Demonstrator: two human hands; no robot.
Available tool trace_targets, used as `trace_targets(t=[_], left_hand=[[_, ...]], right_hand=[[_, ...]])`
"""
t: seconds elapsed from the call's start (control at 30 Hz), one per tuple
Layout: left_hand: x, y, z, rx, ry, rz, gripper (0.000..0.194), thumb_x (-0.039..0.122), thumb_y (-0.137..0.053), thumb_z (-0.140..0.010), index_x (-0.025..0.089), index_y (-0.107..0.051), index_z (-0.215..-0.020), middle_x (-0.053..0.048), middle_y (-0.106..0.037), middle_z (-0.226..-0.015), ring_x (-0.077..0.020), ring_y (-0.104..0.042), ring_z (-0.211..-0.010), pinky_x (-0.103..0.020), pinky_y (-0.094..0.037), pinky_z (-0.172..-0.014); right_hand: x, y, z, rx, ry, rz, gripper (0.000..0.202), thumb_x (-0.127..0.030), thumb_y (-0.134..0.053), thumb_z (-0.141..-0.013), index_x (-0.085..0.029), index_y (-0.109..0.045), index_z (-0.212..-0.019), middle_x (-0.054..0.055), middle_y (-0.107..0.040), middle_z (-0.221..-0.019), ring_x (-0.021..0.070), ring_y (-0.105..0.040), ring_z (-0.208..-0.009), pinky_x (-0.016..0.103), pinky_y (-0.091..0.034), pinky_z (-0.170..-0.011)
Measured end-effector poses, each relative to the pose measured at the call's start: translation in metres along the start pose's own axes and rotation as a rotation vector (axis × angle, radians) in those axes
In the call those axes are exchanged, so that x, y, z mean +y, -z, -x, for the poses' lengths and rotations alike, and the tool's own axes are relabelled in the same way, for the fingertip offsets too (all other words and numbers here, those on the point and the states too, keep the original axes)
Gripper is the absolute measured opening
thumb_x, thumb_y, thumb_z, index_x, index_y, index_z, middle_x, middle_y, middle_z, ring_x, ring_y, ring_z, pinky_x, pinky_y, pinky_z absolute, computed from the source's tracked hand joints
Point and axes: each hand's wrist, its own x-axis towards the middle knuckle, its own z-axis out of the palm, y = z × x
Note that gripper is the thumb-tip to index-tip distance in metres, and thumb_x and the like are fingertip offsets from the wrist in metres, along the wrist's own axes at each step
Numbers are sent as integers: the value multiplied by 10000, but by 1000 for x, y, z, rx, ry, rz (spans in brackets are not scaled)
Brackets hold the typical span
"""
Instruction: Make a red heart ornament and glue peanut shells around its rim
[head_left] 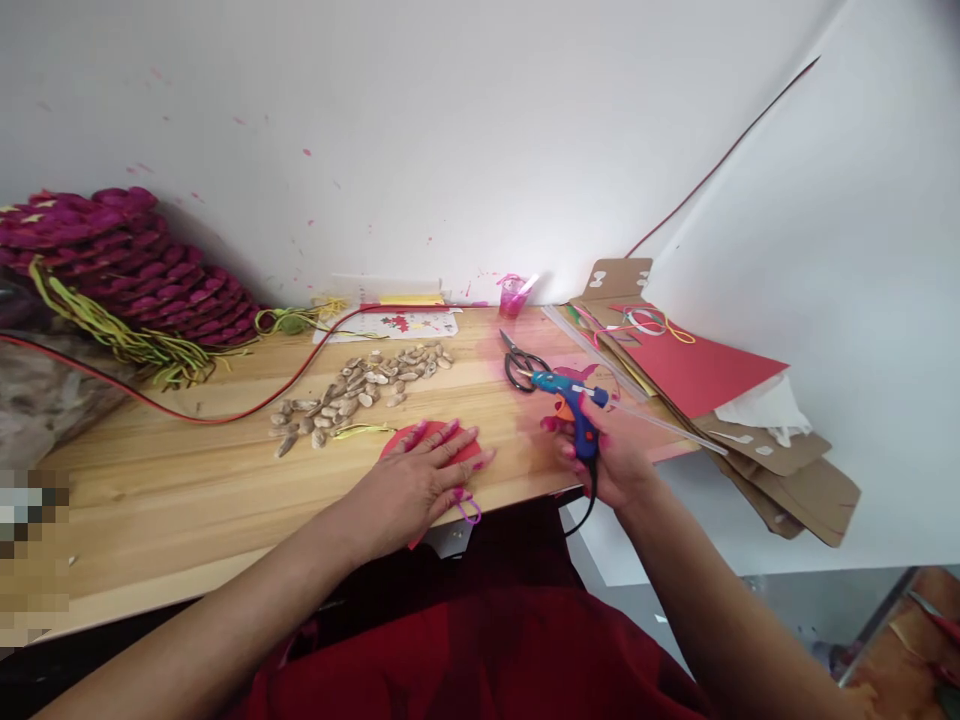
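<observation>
My left hand (420, 480) lies flat with spread fingers on a red paper piece (466, 446) at the table's front edge. A purple loop (469, 509) hangs by its thumb, and a yellow-green string (364, 430) runs out on the paper's far side. In my right hand (600, 450) is a blue glue gun (584, 420), its fingers wrapped round the handle and its nozzle pointing left. Black scissors (517, 364) lie just beyond the nozzle. Left of the scissors, many brown shells (349, 392) are scattered over the wooden table (202, 470).
Stacked purple pieces (127, 265) with yellow-green strings stand at the left. A red cord (262, 402) crosses the table. A pink cup (514, 298) stands by the wall. Cardboard (810, 480) with red sheets (705, 360) overhangs the right edge.
</observation>
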Motion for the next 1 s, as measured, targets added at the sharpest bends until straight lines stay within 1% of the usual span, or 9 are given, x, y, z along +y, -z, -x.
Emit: trace_targets(t=[0.07,0.13,0.27,0.4,0.53,0.7,0.8,0.9,1.0], left_hand=[[3,-3,-1,33,57,-10,523,433,-336,-1038,318,-302,-1548,-24,-304,-1611,-271,-264,-1502,-496,-239,-1197],[5,-7,-2,75,108,-27,526,454,-342,-1033,285,-361,-1530,-34,-332,-1599,-283,-275,-1497,-502,-247,-1194],[6,-11,-4,87,132,-37,515,471,-354,-1026,294,-413,-1505,-27,-335,-1599,-286,-293,-1490,-506,-271,-1186],[5,-8,-2,85,130,-23,513,484,-333,-1029,323,-392,-1512,-16,-307,-1610,-286,-292,-1491,-511,-283,-1180],[6,-6,-1,60,131,-27,516,490,-313,-1032,330,-376,-1519,-9,-280,-1616,-292,-278,-1495,-523,-278,-1182],[6,-6,-3,55,137,-24,519,488,-326,-1029,323,-380,-1519,-9,-285,-1613,-292,-282,-1494,-523,-278,-1182],[5,-7,-3,71,135,-18,518,496,-339,-1025,335,-383,-1516,-5,-300,-1610,-282,-290,-1492,-508,-276,-1184],[4,-8,-2,76,132,-20,517,501,-339,-1024,338,-393,-1512,-8,-305,-1609,-283,-298,-1489,-504,-275,-1182],[4,-7,-1,76,126,-23,509,492,-336,-1026,343,-398,-1509,-13,-305,-1610,-285,-304,-1486,-503,-273,-1180]], right_hand=[[-12,8,-3,32,73,-11,205,-376,-512,-973,-215,-639,-960,27,-726,-734,91,-554,-458,144,-399,-342],[-23,15,-7,42,105,-15,146,-319,-569,-933,-202,-656,-921,29,-714,-723,100,-591,-509,151,-465,-394],[-32,28,-15,48,110,-8,18,-197,-656,-855,-193,-673,-861,29,-703,-725,113,-642,-587,172,-561,-490],[-31,40,-20,89,134,-21,140,-113,-680,-818,-227,-665,-898,3,-737,-819,117,-701,-702,216,-634,-634],[-32,48,-20,121,133,-24,181,-99,-658,-843,-221,-659,-976,15,-753,-868,113,-715,-708,226,-646,-669],[-36,52,-19,137,73,41,183,-79,-674,-832,-219,-645,-946,1,-748,-777,123,-726,-675,248,-656,-665],[-38,52,-18,136,3,141,165,-93,-702,-822,-191,-655,-947,39,-759,-767,156,-751,-698,263,-657,-648],[-42,54,-18,144,-95,280,125,-175,-751,-810,-161,-661,-896,89,-762,-734,207,-763,-664,296,-651,-582],[-46,59,-19,178,-172,433,199,-303,-787,-794,-154,-658,-824,106,-746,-644,223,-728,-511,280,-591,-420]])
